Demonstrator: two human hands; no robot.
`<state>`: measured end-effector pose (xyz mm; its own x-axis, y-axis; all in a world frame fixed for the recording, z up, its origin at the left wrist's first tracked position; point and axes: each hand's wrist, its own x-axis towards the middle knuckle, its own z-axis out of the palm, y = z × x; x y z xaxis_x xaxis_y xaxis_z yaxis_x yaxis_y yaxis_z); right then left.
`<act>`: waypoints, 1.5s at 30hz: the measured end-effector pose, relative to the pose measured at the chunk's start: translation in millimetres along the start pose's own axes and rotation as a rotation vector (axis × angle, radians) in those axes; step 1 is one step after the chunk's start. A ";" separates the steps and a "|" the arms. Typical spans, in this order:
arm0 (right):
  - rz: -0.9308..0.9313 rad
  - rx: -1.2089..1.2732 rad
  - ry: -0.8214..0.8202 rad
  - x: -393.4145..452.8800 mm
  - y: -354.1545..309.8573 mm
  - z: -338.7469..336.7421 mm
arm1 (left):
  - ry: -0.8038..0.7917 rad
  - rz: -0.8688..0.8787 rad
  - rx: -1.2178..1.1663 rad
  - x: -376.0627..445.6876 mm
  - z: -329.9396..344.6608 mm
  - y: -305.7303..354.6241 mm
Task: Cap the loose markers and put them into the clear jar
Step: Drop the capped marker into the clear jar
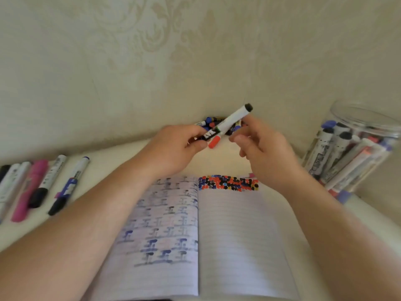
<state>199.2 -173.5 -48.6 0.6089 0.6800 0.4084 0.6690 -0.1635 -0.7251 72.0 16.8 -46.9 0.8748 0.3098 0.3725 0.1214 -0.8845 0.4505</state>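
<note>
Both hands meet at frame centre: the left hand (173,146) pinches one white marker (230,121) angled up-right, while the right hand (262,148), just beside it, holds nothing, fingers loosely curled. One red cap (214,142) lies below. One clear jar (355,148) stands at right; six markers (39,183) lie at left.

Cream table (108,161), open notebook (195,235) mid, loose markers (41,181) left, caps pile (213,123) at back, clear jar (351,148) right
</note>
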 end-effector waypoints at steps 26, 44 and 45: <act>-0.312 -0.477 0.052 -5.7 18.2 4.5 | -0.028 -0.574 0.767 -162.6 -85.1 -67.6; -0.309 -0.291 -0.116 0.7 26.6 16.4 | -0.118 -0.029 -0.096 -5.4 20.4 19.7; -0.289 -0.328 -0.124 2.8 29.1 17.9 | -0.112 -0.022 -0.111 -1.4 24.5 16.0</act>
<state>212.7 -163.6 -78.5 0.3354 0.8082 0.4841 0.9158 -0.1591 -0.3688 84.2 -6.3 -60.1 0.9202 0.2824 0.2711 0.0942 -0.8319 0.5469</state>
